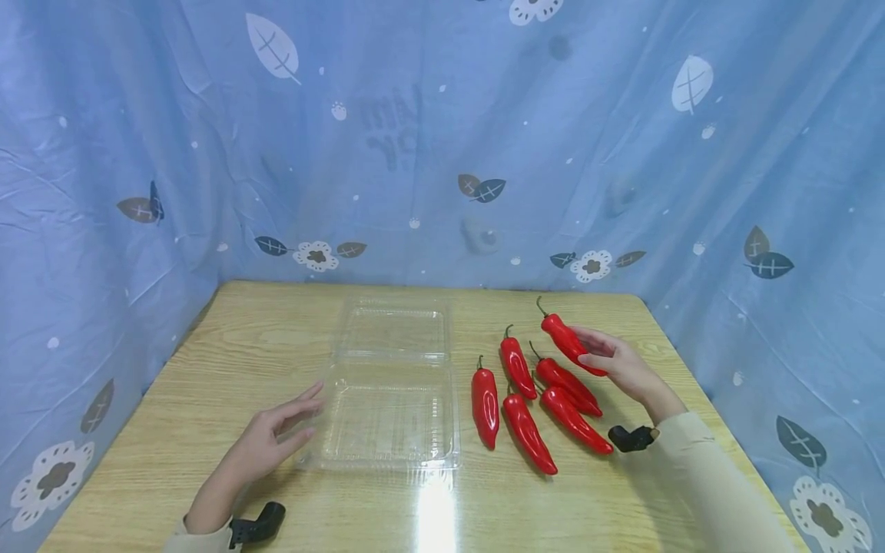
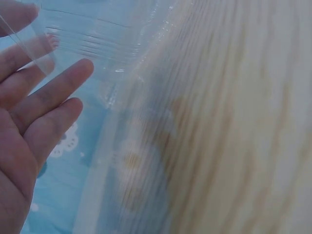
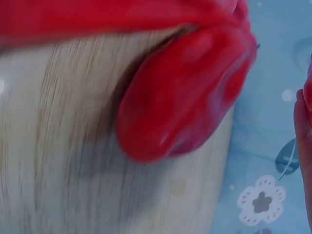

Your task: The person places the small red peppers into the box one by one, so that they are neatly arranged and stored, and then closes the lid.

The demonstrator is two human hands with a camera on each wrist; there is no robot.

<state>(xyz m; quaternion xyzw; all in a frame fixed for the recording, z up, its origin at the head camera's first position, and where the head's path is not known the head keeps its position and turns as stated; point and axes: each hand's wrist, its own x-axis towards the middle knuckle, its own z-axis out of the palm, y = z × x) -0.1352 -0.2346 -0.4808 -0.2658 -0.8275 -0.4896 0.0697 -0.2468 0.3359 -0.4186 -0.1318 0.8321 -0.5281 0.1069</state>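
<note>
My right hand (image 1: 622, 367) grips a red chili pepper (image 1: 563, 338) between thumb and fingers, its stem pointing away to the upper left. Several more red chili peppers (image 1: 517, 367) lie on the table just left of and below that hand. In the right wrist view a pepper (image 3: 190, 92) fills the middle, while only a sliver of the hand (image 3: 303, 151) shows at the right edge. At the left side of a clear plastic box (image 1: 387, 465) is my left hand (image 1: 266, 438), its fingers loosely extended. The left wrist view shows these fingers (image 2: 53, 92) beside the transparent plastic; contact is hard to judge.
The box's hinged lid (image 1: 396, 307) lies opened flat toward the back of the wooden table (image 1: 276, 330). A blue patterned curtain (image 1: 415, 138) hangs behind the table and along both sides. Light glares off the tabletop near the front.
</note>
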